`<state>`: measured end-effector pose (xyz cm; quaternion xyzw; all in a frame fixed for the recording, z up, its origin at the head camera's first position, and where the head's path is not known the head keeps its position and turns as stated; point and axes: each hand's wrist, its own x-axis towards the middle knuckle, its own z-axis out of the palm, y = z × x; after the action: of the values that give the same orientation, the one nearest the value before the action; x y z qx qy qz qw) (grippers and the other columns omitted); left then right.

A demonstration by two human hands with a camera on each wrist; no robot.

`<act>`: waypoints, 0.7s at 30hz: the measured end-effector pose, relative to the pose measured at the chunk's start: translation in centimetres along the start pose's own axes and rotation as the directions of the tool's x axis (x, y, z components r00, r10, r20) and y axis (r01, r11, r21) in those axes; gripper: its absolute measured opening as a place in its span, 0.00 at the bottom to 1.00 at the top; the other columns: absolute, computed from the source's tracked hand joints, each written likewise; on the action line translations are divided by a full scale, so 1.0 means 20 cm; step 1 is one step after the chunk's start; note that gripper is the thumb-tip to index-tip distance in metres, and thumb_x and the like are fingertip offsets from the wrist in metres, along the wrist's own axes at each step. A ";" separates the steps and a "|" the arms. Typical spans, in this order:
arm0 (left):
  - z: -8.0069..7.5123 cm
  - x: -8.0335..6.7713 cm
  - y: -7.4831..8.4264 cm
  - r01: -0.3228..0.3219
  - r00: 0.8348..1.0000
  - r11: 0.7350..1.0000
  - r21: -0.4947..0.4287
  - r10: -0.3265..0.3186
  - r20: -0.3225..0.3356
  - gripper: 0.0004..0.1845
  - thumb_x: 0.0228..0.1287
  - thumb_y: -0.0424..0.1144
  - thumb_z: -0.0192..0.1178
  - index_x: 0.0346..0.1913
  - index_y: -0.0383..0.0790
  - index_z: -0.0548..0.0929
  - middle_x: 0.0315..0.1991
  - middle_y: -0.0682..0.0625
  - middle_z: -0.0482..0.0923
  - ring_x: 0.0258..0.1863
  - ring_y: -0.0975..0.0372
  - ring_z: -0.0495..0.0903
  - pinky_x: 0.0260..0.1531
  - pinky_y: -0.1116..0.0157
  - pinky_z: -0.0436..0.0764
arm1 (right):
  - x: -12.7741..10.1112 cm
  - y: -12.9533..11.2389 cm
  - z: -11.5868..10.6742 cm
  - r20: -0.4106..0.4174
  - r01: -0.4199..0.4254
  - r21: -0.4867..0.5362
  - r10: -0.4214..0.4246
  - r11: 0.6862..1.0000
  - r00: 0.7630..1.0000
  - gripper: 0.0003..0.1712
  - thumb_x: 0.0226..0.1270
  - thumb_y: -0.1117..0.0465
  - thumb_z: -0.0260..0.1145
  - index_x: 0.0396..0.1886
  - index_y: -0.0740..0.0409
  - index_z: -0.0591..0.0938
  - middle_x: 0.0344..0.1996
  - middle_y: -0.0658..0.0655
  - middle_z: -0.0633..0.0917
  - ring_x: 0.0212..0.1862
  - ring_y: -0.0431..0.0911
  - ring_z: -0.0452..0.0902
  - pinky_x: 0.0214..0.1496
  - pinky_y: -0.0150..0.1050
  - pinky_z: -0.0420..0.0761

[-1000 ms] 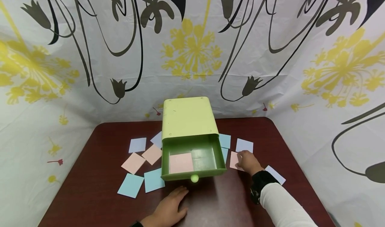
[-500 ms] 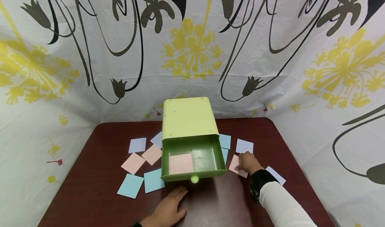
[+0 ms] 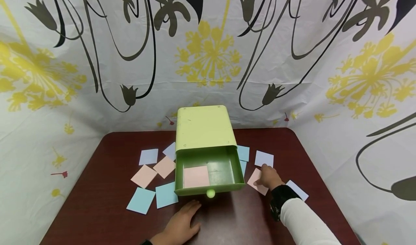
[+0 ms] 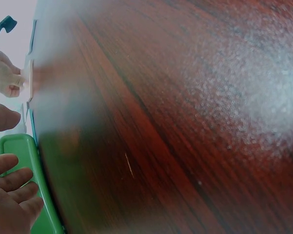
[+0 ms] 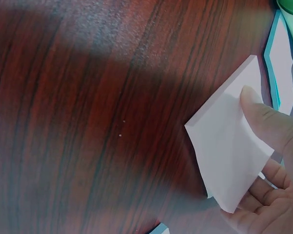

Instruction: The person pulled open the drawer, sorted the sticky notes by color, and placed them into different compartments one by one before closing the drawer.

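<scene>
Pinching a pink card beside the drawer

Lifting one edge of the pink card (image 3: 258, 182) with my right hand (image 3: 268, 177), I am pinching it between thumb and fingers (image 5: 263, 122), just right of the open green drawer (image 3: 208, 173) on the table (image 3: 97, 216). My left hand (image 3: 180, 225) is lying flat, fingers relaxed and holding nothing, just in front of the drawer. Another pink card (image 3: 196, 176) is lying inside it.
</scene>
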<state>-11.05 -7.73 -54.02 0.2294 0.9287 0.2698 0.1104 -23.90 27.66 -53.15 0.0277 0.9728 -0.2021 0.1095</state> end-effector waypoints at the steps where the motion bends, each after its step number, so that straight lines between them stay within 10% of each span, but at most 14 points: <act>1: 0.00 0.00 0.00 -0.001 1.000 1.000 -0.001 0.001 -0.002 0.30 0.62 0.46 0.63 0.64 0.35 0.74 0.64 0.39 0.71 0.64 0.47 0.69 0.55 0.52 0.76 | 0.00 0.00 0.00 -0.002 -0.009 0.016 0.009 1.000 1.000 0.34 0.46 0.60 0.81 0.46 0.74 0.73 0.35 0.65 0.80 0.41 0.58 0.77 0.42 0.51 0.80; 21: -0.01 -0.02 -0.01 -0.008 1.000 1.000 0.008 0.008 -0.021 0.30 0.62 0.47 0.63 0.63 0.35 0.74 0.64 0.38 0.71 0.64 0.46 0.69 0.55 0.51 0.76 | -0.05 0.02 0.00 0.028 -0.052 0.052 0.050 0.997 0.998 0.40 0.46 0.59 0.80 0.49 0.78 0.69 0.37 0.68 0.78 0.42 0.60 0.78 0.43 0.53 0.80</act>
<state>-10.82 -8.27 -53.97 0.2307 0.9299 0.2690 0.0986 -22.91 28.01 -53.12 0.0528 0.9646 -0.2253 0.1268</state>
